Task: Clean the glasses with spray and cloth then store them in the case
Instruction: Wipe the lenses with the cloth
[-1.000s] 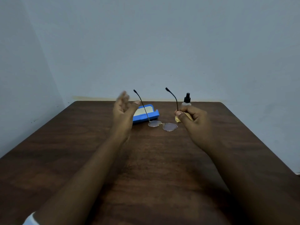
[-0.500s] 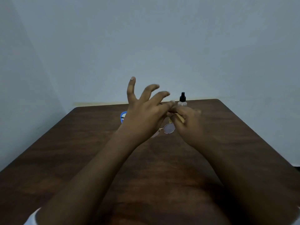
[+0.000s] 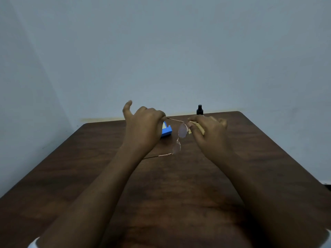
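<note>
Thin gold-rimmed glasses hang above the dark wooden table, turned on edge with one lens over the other. My left hand pinches the upper temple arm, thumb sticking up. My right hand is shut on a yellow cloth, which touches the upper lens. The blue case sits open behind my left hand, mostly hidden. A spray bottle with a black cap stands at the far edge behind my right hand.
A pale blue-grey wall rises directly behind the table's far edge, and another closes in on the left. The table's right edge runs diagonally down to the lower right.
The glasses have left the table and turned on edge. My left hand closed on a temple arm. My right hand brought the cloth against the upper lens.
</note>
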The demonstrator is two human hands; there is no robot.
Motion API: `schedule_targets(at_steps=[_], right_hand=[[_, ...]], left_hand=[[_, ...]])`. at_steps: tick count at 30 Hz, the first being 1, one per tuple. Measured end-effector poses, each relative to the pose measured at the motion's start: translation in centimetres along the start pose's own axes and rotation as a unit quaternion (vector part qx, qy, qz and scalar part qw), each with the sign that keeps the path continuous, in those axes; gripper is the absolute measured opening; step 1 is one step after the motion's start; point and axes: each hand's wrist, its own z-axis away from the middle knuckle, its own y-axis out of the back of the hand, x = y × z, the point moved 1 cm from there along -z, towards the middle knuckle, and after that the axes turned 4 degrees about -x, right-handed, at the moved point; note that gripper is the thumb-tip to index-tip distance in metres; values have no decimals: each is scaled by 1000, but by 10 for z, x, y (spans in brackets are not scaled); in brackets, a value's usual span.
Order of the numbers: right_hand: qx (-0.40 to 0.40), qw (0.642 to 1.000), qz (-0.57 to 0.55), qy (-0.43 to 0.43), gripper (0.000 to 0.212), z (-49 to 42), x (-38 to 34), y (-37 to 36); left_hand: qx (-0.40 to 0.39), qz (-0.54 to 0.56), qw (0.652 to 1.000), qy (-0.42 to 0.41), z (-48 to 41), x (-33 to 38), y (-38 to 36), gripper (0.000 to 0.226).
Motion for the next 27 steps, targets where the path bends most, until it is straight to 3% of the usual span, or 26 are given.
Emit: schedule_targets(at_steps=[4, 8, 13, 17, 21, 27], right_hand=[[-52, 985, -148, -78, 11, 2, -1, -2], [-97, 922, -346, -144, 16, 3, -16, -10], [-174, 811, -489, -269, 23, 2, -28, -19], [-178, 757, -546, -312, 27, 1, -30, -19], [-189, 722, -561, -359, 21, 0, -25, -17], [-205, 701, -568, -379, 26, -5, -20, -15]], left_hand=[[60, 141, 985, 84, 11, -12, -3, 20], [107, 226, 960, 130, 33, 0, -11, 16], [194, 175, 963, 69, 59, 31, -13, 18], [243, 81, 967, 18, 70, 51, -16, 16], [225, 43, 973, 21, 73, 51, -19, 15], [242, 38, 970, 0, 78, 54, -24, 15]])
